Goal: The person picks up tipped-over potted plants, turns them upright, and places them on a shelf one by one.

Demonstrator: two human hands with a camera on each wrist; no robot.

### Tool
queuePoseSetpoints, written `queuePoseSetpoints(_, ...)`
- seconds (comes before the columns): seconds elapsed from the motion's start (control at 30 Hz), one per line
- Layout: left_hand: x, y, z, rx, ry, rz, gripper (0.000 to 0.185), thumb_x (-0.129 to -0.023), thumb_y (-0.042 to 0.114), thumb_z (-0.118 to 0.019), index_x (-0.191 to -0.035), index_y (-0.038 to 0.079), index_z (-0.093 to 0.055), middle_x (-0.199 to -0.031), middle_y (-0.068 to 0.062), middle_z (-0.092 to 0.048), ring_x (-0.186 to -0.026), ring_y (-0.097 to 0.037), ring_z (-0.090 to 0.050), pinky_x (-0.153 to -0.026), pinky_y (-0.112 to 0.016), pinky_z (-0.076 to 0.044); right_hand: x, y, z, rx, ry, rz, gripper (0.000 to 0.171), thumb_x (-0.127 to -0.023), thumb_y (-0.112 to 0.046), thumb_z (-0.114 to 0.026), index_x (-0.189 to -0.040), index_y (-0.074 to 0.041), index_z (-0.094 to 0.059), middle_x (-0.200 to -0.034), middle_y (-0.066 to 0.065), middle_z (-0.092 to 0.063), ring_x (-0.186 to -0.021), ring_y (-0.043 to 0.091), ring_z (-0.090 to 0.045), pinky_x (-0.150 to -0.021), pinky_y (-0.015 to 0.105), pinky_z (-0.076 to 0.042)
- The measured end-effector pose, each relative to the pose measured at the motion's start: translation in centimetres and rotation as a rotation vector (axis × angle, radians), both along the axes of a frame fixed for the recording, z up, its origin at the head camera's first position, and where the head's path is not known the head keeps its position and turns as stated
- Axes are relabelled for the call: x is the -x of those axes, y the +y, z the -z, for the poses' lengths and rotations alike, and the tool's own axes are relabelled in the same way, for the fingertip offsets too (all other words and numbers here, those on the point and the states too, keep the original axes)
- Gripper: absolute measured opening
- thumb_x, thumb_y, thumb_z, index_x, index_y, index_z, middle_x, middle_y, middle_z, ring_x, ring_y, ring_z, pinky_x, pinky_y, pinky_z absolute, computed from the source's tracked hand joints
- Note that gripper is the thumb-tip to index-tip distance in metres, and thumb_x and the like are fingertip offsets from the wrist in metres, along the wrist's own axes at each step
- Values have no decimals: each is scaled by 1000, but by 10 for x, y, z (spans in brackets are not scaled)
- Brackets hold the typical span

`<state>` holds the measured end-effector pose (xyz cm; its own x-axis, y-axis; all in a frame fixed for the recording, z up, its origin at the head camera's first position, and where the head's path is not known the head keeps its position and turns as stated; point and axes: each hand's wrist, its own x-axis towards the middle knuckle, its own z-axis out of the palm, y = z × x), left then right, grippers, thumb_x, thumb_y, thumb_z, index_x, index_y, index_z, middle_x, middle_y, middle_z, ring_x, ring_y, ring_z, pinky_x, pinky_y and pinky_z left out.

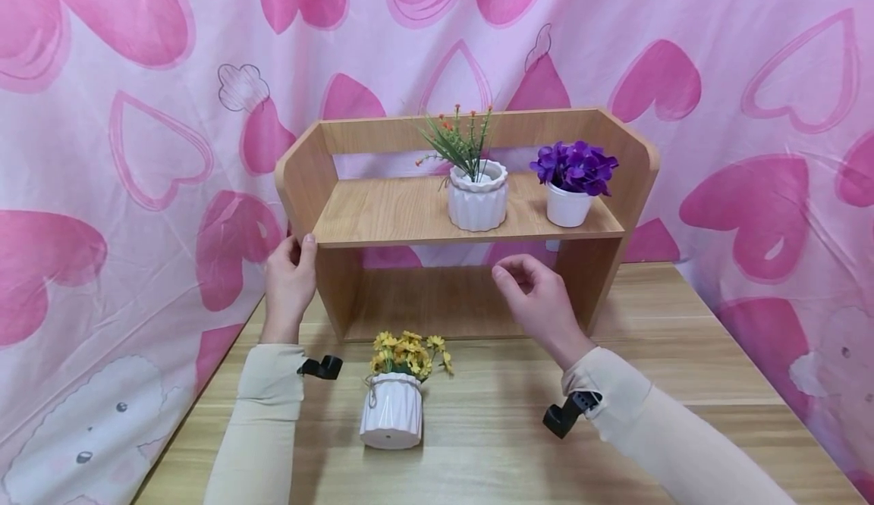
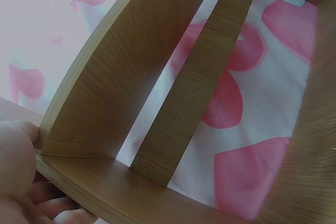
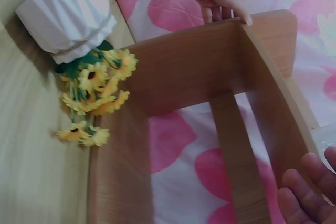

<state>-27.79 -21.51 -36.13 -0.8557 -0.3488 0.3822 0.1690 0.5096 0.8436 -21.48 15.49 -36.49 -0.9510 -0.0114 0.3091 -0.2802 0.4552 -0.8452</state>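
Head view: one wooden shelf (image 1: 382, 213), two boards between side panels, standing on the wood-grain table (image 1: 492, 421) before a heart-patterned cloth (image 1: 744, 73). One left hand (image 1: 290, 281), clasped round the shelf's left front edge at upper-board height; the left wrist view shows the thumb on the near side and the fingers bent behind the panel, a hold that presumably steadies the frame. One right hand (image 1: 539, 296), loosely curled, thumb and forefinger tips close together, nothing in its grasp; it hangs in front of the shelf, just below the upper board's front edge. Whether a fingertip brushes the wood cannot be told. One orange-flowered pot (image 1: 478, 203), white and fluted, upright on the upper board, right of centre. One purple-flowered pot (image 1: 569, 208), smaller, white, upright near the right panel; both rest on their bases, which probably keeps them steady. One yellow-flowered pot (image 1: 391, 412), white, twine round its neck, lying on its side on the table between the forearms, base toward the person, blooms toward the shelf; its rounded wall could let it roll if the table is jogged. Two black wrist mounts (image 1: 322, 367), one per sleeve, evidently placed to watch each hand's work.
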Motion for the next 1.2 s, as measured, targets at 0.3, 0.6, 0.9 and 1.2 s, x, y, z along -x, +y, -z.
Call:
queuePoseSetpoints(0.3,0,-1,-1,12,15,-5,56,-112,41,-52,-148,-1,-62,-140,-28,-69,-125,-40,-67,-111,-55,-54,-5,-13,30,-16,-45,-43,27,-108,-30,-66,-120,-7,-74,-110,10,-77,-99,21,-66,-86,27,-57)
queuePoseSetpoints(0.6,-1,-3,-1,15,3,-14,56,-112,42,-53,-148,-1,-63,-139,-28,-70,-123,-40,-67,-109,-55,-54,-18,-31,60,-8,-177,-63,25,-107,-32,-68,-119,-11,-75,-106,4,-74,-95,17,-64,-84,26,-57)
queuePoseSetpoints(0.9,0,-3,0,21,-17,-15,57,-112,44,-53,-147,1,-64,-141,-26,-69,-124,-39,-66,-111,-55,-54,-27,-51,85,-26,-223,-105,24,-106,-33,-69,-117,-13,-75,-103,0,-73,-93,14,-64,-81,25,-57)
queuePoseSetpoints(1.2,1,-1,1,23,5,-9,55,-112,41,-53,-147,0,-64,-139,-28,-70,-122,-39,-68,-109,-55,-55,-27,-62,94,-44,-255,-122,29,-106,-38,-68,-117,-12,-75,-104,0,-74,-94,14,-65,-83,30,-58)
